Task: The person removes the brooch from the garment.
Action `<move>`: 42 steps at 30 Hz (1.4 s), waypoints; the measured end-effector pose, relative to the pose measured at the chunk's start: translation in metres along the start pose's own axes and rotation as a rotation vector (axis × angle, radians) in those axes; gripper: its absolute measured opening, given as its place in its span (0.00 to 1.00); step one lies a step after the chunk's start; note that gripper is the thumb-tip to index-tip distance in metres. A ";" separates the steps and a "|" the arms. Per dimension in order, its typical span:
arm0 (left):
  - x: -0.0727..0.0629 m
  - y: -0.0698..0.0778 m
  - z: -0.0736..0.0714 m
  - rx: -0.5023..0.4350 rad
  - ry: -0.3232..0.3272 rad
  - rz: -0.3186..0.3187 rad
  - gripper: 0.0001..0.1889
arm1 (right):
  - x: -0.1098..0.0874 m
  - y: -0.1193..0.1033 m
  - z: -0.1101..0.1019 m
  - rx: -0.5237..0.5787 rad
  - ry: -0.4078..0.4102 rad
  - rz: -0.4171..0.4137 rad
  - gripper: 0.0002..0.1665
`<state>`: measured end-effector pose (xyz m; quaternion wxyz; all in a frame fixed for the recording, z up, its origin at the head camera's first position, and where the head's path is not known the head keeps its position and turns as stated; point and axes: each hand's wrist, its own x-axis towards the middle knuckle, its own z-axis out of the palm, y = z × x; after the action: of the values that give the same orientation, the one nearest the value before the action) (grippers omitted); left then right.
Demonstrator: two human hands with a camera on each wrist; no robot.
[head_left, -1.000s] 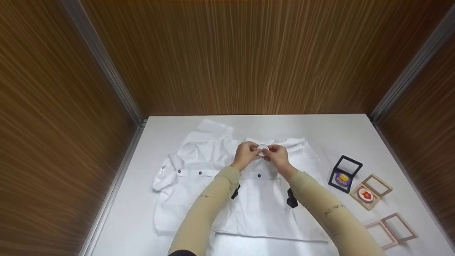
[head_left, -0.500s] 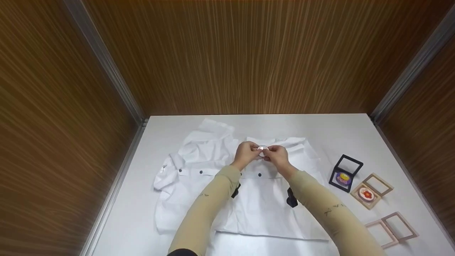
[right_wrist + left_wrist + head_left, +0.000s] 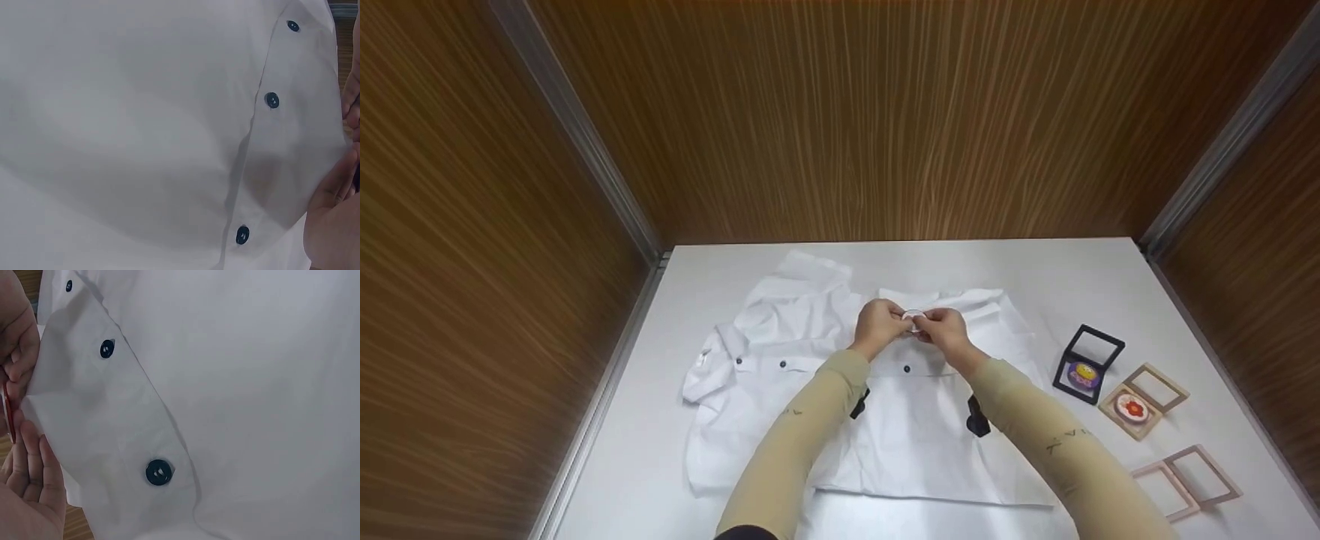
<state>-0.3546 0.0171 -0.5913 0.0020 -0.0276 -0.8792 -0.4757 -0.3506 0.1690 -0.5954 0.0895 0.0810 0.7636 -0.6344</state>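
Both hands meet over the upper part of a white shirt (image 3: 915, 442) spread on the table. A small round pin badge (image 3: 913, 314) with a whitish face is pinched between them. My left hand (image 3: 877, 327) grips its left edge with thumb and fingers; my right hand (image 3: 949, 334) pinches the right edge. Seen edge-on in the left wrist view, the badge (image 3: 8, 413) looks thin with a red rim, close to the shirt's edge. Dark buttons (image 3: 158, 472) run along the placket near the hands. Fingers hide much of the badge.
To the right stand hinged display cases: a black case (image 3: 1099, 349) with a purple and yellow badge, a wood-coloured case (image 3: 1156, 390) with a red flower badge, and a pink case (image 3: 1183, 487). Wood-grain panels (image 3: 885, 120) enclose the white table (image 3: 619, 435).
The badge has tilted slightly between the fingers; a bright glint on its face half a second ago has faded. Hands and shirt stay nearly in place.
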 end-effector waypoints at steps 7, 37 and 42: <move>0.000 -0.001 -0.001 0.041 -0.002 0.014 0.08 | 0.000 0.001 0.000 0.043 0.004 -0.011 0.10; 0.002 0.002 -0.009 -0.066 -0.098 -0.026 0.10 | -0.002 0.002 -0.003 -0.100 0.050 -0.068 0.16; 0.003 -0.002 -0.011 -0.175 -0.104 -0.062 0.10 | -0.003 0.000 -0.003 -0.121 0.041 -0.077 0.15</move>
<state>-0.3576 0.0073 -0.5869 -0.0605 -0.0253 -0.8336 -0.5485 -0.3480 0.1721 -0.5946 0.0539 0.0591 0.8047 -0.5883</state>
